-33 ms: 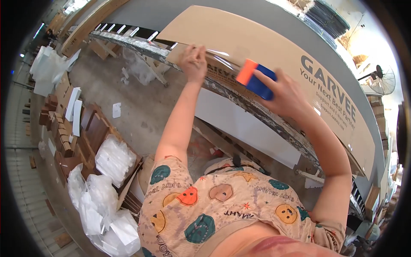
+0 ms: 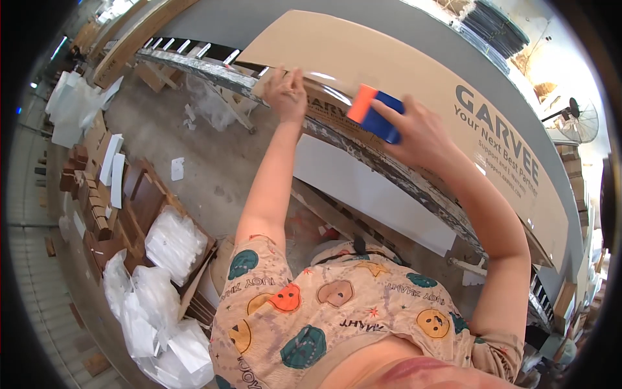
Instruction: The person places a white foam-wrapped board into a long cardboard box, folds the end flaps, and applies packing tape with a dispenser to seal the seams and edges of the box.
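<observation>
A long flat brown cardboard box [image 2: 389, 58] lies along the conveyor, its near edge facing me. My left hand [image 2: 286, 97] is at the box's near left corner, fingers extended and slightly apart against the cardboard. In my right hand [image 2: 421, 133] is a blue and orange tape dispenser [image 2: 383, 117], held over the near edge with the orange end toward my left hand. A shiny strip of clear tape [image 2: 330, 89] runs along that edge between the dispenser and my left hand. Where the strip starts is hidden behind my left fingers.
The roller conveyor [image 2: 214, 72] has a worn, paint-spattered rail. A white panel [image 2: 369, 188] sits beneath it. On the left are brown panels and cardboard pieces [image 2: 139, 188] and white foam wrap [image 2: 172, 243]. A fan [image 2: 576, 120] stands far right.
My right hand and the tape dispenser have shifted a little left along the edge, closer to my left hand. My left hand has moved slightly left and its fingers have spread.
</observation>
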The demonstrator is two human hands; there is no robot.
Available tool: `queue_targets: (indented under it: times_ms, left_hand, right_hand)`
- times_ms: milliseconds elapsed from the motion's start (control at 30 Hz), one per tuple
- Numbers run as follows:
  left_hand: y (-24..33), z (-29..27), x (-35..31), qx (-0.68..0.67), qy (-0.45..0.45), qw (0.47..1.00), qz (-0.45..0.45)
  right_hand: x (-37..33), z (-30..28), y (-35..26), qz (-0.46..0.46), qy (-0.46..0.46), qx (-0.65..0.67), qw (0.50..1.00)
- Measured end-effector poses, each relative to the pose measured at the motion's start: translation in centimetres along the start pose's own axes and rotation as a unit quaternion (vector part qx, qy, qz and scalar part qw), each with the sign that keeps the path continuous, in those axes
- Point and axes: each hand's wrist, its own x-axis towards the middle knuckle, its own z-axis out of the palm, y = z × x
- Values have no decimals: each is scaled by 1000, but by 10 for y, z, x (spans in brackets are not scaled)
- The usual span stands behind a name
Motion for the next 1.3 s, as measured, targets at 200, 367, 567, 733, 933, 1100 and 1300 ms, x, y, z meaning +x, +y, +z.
queue_targets:
  times_ms: [200,367,567,733,933,1100,1300]
  left_hand:
    - [-41,14,16,72,-32,995,-67]
    - [-33,42,11,-50,24,996,-69]
    - [1,59,12,443,-397,803,-25]
    - [67,72,12,489,-394,777,33]
    - [-41,101,24,100,-158,946,-264]
    - [175,138,-164,240,-129,960,64]
    - [520,105,-368,-133,-209,904,349]
  right_hand:
    - [87,14,-32,42,-182,-73,980]
    - [89,0,-17,16,-229,-59,972]
    - [167,94,-65,-28,-43,26,998]
    - [135,109,-34,82,78,-616,780]
    - [-142,-30,135,-62,-243,8,968]
    - [-462,-70,279,163,-92,-51,981]
    - [-728,-119,389,254,-69,-188,946]
